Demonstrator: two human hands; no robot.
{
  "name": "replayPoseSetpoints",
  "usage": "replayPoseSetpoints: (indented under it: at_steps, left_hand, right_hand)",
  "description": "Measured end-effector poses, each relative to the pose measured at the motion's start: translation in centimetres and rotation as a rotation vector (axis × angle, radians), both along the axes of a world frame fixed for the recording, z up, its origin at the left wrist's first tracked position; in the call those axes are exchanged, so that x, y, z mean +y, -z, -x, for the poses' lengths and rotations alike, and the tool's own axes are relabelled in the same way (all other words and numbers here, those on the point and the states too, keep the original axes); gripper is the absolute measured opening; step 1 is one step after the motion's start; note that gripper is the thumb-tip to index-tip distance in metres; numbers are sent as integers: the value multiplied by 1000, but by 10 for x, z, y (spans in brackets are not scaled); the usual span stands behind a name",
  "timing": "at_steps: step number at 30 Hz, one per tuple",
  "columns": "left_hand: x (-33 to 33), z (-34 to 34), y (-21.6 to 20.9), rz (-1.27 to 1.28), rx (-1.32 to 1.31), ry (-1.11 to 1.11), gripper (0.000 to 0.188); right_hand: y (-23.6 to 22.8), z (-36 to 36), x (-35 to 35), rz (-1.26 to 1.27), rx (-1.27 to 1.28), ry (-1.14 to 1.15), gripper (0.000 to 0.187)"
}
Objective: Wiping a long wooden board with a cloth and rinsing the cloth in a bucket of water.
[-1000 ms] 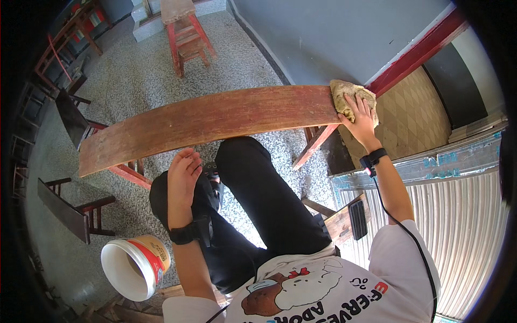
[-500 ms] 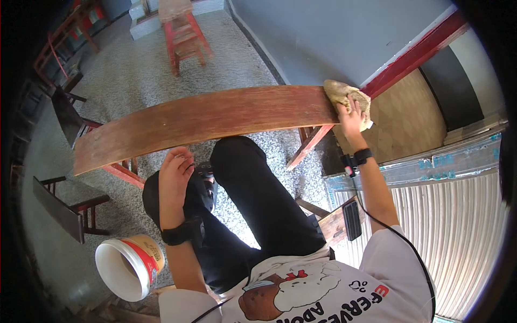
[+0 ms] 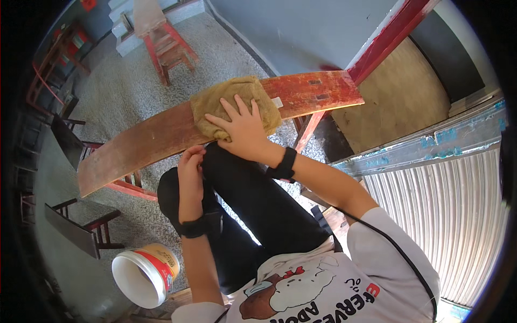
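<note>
A long wooden bench (image 3: 139, 144) with a worn red-brown top stretches across in front of me. My right hand (image 3: 239, 126) lies flat with fingers spread on a folded, brownish-yellow cloth (image 3: 207, 99), pressing it against the middle of the bench top. A small white tag sticks out at the cloth's right edge. Close to the bench's near edge, above my left knee, my left hand (image 3: 191, 167) is loosely closed with its fingers curled; nothing shows in it. Black bands circle both wrists.
On the floor at lower left stands a white bucket (image 3: 139, 277) with a red and tan label. Dark benches (image 3: 72, 229) line the left side, and a red-legged stool (image 3: 161, 46) stands beyond. A red post (image 3: 385, 43) rises near the bench's right end; a ribbed shutter (image 3: 431, 210) lies at right.
My right hand has slid the cloth leftward from the bench's right end to its middle, uncovering slots in that end. My left hand has shifted slightly right, and the view has turned a little.
</note>
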State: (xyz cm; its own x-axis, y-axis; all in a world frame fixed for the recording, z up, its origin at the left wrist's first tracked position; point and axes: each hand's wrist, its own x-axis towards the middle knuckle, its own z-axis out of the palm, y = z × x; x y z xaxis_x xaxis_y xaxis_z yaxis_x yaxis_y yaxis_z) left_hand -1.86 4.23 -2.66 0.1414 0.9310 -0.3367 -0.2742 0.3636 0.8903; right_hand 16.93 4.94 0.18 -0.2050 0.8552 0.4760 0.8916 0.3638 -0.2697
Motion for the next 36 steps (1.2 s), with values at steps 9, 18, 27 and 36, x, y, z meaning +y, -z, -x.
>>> replayPoseSetpoints:
  at_steps: [9, 18, 27, 36]
  left_hand:
    - [-1, -3, -9, -59, 97, -71, 20]
    - [-1, 5, -8, -32, 57, -23, 19]
    - [1, 15, -14, 30, -19, 11, 17]
    - [0, 25, -16, 5, -55, -2, 21]
  right_hand:
    - [5, -129, -18, -6, -80, 59, 55]
    - [17, -329, -44, 121, 77, 613, 48]
    - [20, -279, -31, 227, -114, 728, 53]
    - [6, -71, 3, 146, -346, 436, 58]
